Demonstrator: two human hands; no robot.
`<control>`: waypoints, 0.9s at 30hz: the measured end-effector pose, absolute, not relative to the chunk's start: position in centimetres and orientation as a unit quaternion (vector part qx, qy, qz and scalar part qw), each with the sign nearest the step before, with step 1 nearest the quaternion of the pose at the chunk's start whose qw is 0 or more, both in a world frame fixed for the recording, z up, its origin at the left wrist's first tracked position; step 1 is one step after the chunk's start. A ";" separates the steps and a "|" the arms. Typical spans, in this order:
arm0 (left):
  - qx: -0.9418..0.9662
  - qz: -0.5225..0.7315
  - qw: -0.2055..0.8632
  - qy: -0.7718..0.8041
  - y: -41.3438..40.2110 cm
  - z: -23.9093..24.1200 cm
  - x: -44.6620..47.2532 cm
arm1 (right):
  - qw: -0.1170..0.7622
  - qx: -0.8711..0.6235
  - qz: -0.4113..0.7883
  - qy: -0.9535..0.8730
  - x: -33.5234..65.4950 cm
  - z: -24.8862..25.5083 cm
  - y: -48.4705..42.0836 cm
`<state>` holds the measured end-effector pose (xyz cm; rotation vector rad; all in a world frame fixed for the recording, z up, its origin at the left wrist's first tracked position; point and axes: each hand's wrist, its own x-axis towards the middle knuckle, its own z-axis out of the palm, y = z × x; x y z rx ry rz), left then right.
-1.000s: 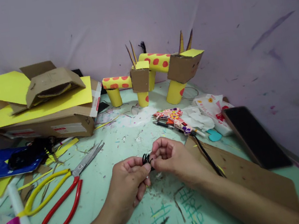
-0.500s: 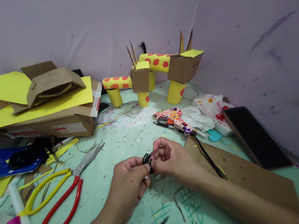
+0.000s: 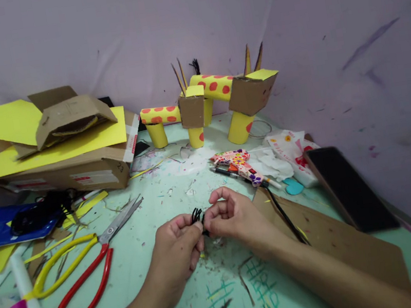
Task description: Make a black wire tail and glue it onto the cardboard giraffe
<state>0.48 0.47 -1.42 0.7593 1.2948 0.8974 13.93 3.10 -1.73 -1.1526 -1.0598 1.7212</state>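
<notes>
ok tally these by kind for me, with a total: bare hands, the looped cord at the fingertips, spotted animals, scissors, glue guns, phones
Left hand and right hand: 2
Looped black cord at the fingertips: 1
Spotted animals: 2
Scissors: 1 pair
Glue gun: 1
Phone: 1
Total: 8

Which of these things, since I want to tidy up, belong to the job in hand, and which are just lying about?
Job in hand, seemingly:
black strands, pinched in the left hand, the right hand at them
perhaps the spotted figures: one bears a similar black tuft

Lying about, untouched now:
scissors
phone
pen
glue gun
cardboard
</notes>
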 end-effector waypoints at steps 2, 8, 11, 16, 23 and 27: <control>0.336 0.405 0.628 0.573 0.4 -1.6 0.5 | 0.396 -0.466 0.665 -0.428 13.9 -1.7 3.1; 0.366 0.398 0.596 0.593 0.2 -2.0 0.6 | 0.396 -0.490 0.628 -0.458 13.8 -1.7 2.9; 0.401 0.385 0.588 0.587 0.1 -2.0 0.7 | 0.402 -0.507 0.599 -0.472 13.6 -1.8 2.8; 0.400 0.388 0.606 0.567 0.3 -2.0 0.7 | 0.412 -0.506 0.605 -0.456 13.4 -2.0 3.0; 0.344 0.415 0.616 0.574 0.3 -1.7 0.7 | 0.398 -0.510 0.617 -0.449 13.5 -2.1 3.3; 0.343 0.408 0.610 0.586 0.4 -1.5 0.8 | 0.399 -0.506 0.622 -0.445 13.5 -2.1 3.2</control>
